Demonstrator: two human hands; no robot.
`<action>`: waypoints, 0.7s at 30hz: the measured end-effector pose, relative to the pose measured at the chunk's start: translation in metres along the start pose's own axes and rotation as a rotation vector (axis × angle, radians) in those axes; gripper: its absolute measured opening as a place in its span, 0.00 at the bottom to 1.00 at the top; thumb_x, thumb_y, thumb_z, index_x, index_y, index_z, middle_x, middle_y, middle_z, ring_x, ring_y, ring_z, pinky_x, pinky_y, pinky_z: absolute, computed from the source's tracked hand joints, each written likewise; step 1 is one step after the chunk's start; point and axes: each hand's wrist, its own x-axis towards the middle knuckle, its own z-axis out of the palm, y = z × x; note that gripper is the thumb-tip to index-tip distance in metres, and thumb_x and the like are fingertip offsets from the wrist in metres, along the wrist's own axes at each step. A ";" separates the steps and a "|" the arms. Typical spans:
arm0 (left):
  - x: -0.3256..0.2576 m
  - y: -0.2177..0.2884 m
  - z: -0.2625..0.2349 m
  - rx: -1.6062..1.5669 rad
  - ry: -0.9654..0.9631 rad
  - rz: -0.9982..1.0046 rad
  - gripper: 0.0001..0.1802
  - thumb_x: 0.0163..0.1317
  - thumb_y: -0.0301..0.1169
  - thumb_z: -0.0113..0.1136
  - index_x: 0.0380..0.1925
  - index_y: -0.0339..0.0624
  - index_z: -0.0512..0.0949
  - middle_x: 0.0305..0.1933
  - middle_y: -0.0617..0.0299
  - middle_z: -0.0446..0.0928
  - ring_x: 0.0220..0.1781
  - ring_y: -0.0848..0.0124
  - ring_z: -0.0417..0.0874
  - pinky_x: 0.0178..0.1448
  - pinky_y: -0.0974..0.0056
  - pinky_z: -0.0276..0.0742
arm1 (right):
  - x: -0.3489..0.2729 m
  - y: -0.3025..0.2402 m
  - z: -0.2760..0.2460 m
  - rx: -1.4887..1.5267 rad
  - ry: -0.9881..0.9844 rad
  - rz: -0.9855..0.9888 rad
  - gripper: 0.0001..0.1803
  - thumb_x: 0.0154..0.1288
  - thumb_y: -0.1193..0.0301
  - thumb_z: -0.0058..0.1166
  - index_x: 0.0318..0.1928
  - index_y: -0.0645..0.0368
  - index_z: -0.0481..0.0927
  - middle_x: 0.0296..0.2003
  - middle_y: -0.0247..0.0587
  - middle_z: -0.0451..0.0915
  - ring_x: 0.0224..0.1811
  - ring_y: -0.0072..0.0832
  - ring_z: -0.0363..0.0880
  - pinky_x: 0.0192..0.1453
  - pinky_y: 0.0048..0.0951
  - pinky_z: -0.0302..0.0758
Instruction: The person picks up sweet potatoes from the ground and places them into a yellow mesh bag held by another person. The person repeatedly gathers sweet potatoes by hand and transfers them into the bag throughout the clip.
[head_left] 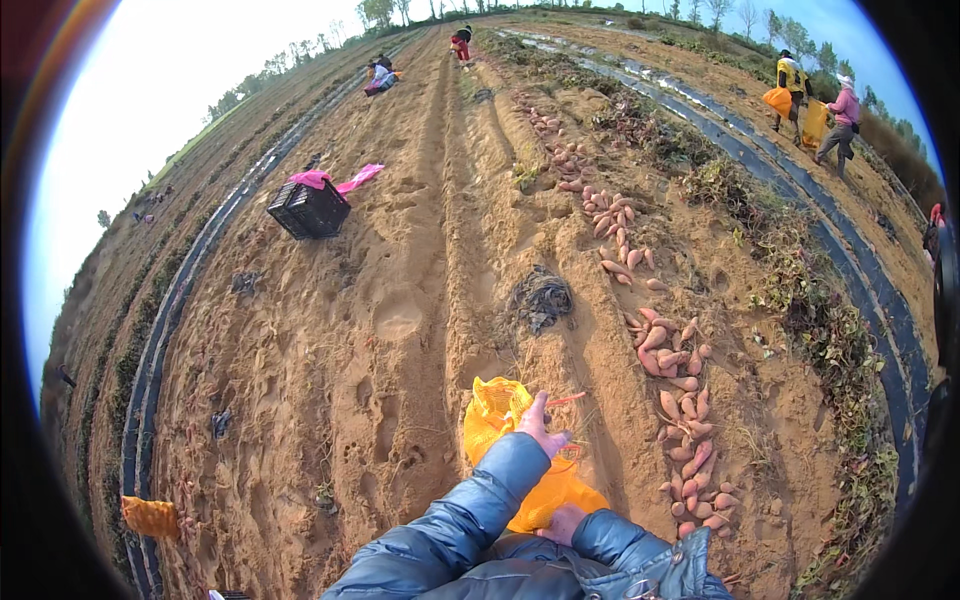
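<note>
In front of me an orange mesh bag (560, 494) hangs loosely, its upper part spread out toward the far left of my hands. My left hand (541, 430) reaches over the bag with thumb and fingers apart; a thin red drawstring sticks out beside it. Lower down, my right hand (564, 523) is closed on the mesh bag near my body, its fingers partly hidden. Right of the bag, a long row of pinkish sweet potatoes (688, 430) lies on the soil and runs away into the distance.
A black plastic crate (309, 208) with pink cloth on it stands at far left. A filled orange sack (150, 517) lies at lower left. Dark crumpled plastic film (540, 299) lies ahead. Cut vines (800, 290) line the right. Several people work farther off, two holding orange bags.
</note>
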 end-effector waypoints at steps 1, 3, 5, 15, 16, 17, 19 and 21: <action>-0.002 -0.012 -0.001 0.046 -0.052 -0.038 0.50 0.52 0.43 0.70 0.72 0.42 0.57 0.63 0.42 0.71 0.62 0.51 0.75 0.66 0.53 0.70 | -0.006 0.001 0.003 0.078 0.023 0.007 0.26 0.58 0.47 0.56 0.29 0.61 0.86 0.31 0.53 0.84 0.40 0.50 0.82 0.47 0.44 0.77; -0.017 -0.039 0.000 0.212 -0.106 -0.042 0.46 0.53 0.45 0.68 0.70 0.44 0.61 0.60 0.42 0.74 0.60 0.51 0.77 0.65 0.54 0.71 | -0.022 0.001 0.001 0.135 0.042 0.054 0.25 0.59 0.49 0.55 0.34 0.62 0.85 0.35 0.55 0.84 0.43 0.50 0.81 0.51 0.44 0.76; -0.037 -0.070 -0.002 0.454 -0.123 0.006 0.43 0.53 0.48 0.66 0.69 0.47 0.64 0.59 0.41 0.74 0.62 0.51 0.76 0.66 0.54 0.70 | -0.045 -0.001 -0.008 0.205 0.149 0.114 0.24 0.59 0.51 0.55 0.38 0.61 0.84 0.35 0.54 0.84 0.41 0.50 0.82 0.47 0.43 0.77; -0.036 -0.099 0.072 -0.322 -0.267 -0.320 0.34 0.60 0.49 0.59 0.63 0.44 0.68 0.62 0.43 0.73 0.65 0.50 0.74 0.68 0.49 0.69 | -0.084 -0.006 -0.008 0.383 0.485 -0.118 0.18 0.60 0.60 0.55 0.51 0.47 0.82 0.38 0.47 0.84 0.43 0.46 0.82 0.47 0.39 0.78; -0.036 -0.097 0.080 -0.463 -0.297 -0.356 0.33 0.61 0.48 0.58 0.62 0.43 0.68 0.62 0.43 0.73 0.64 0.50 0.74 0.68 0.49 0.70 | -0.087 -0.003 -0.004 0.421 0.476 -0.064 0.18 0.60 0.61 0.56 0.51 0.48 0.82 0.39 0.46 0.84 0.43 0.45 0.82 0.47 0.39 0.78; -0.038 -0.096 0.086 -0.587 -0.321 -0.390 0.32 0.62 0.47 0.58 0.62 0.43 0.69 0.62 0.43 0.73 0.64 0.50 0.74 0.68 0.48 0.70 | -0.088 0.000 -0.001 0.487 0.427 0.026 0.18 0.60 0.61 0.56 0.51 0.48 0.82 0.39 0.45 0.84 0.44 0.44 0.83 0.47 0.39 0.78; -0.039 -0.094 0.093 -0.790 -0.337 -0.449 0.29 0.63 0.44 0.57 0.61 0.42 0.69 0.62 0.44 0.73 0.64 0.51 0.74 0.67 0.48 0.71 | -0.095 0.003 0.002 0.725 0.348 0.240 0.18 0.61 0.67 0.57 0.53 0.52 0.81 0.42 0.42 0.84 0.46 0.38 0.82 0.50 0.35 0.77; -0.037 -0.091 0.092 -0.946 -0.335 -0.497 0.27 0.64 0.42 0.56 0.60 0.41 0.69 0.62 0.44 0.73 0.64 0.51 0.75 0.67 0.47 0.72 | -0.104 0.002 -0.002 0.744 0.444 0.211 0.19 0.62 0.74 0.58 0.55 0.56 0.79 0.46 0.39 0.84 0.48 0.31 0.81 0.53 0.30 0.76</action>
